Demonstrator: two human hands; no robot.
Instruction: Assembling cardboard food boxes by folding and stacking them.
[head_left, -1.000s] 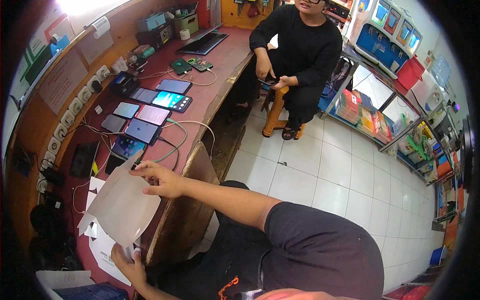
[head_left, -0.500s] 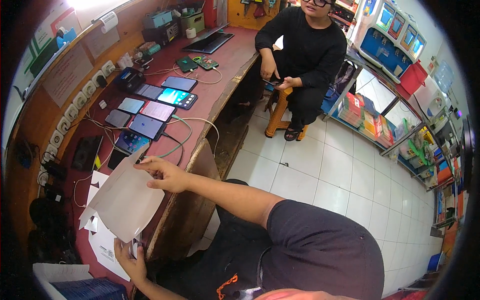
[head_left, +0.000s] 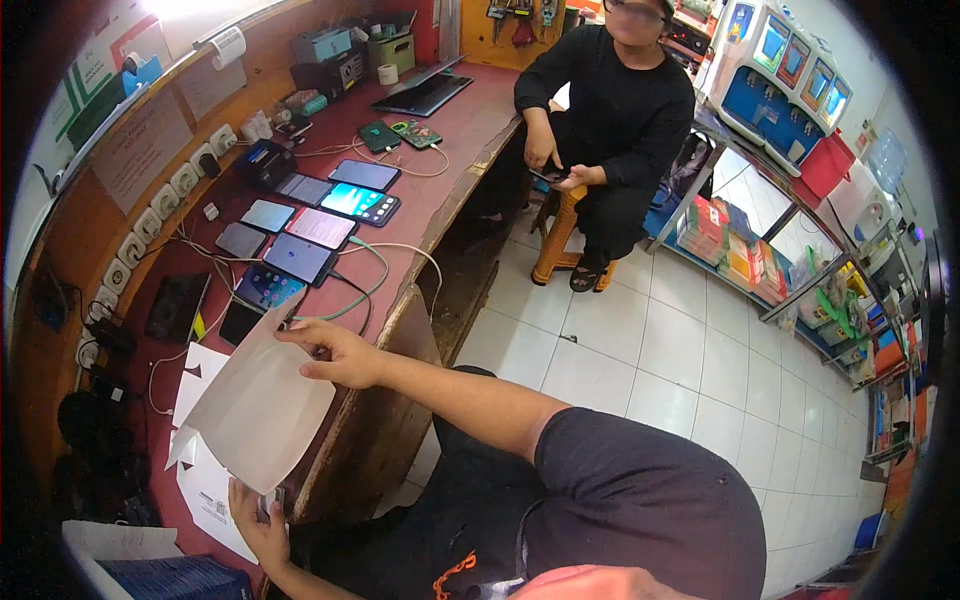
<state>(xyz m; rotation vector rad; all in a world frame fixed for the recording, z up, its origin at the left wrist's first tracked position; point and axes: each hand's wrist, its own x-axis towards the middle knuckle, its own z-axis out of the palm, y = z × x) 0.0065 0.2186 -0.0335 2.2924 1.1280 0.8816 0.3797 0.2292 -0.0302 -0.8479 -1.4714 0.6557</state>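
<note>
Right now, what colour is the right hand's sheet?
Sheet: pale greyish white; head view shows it best.

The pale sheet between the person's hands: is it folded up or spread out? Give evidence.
Spread out, though curved: the pale sheet shows a broad face between the right hand and left hand.

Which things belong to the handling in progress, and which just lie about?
In use:
curved whitish sheet; right hand at its upper edge, left hand at its lower
perhaps the flat white paper beneath

Lying about:
slim rectangular phones, some lit
flat black rectangular device
</note>
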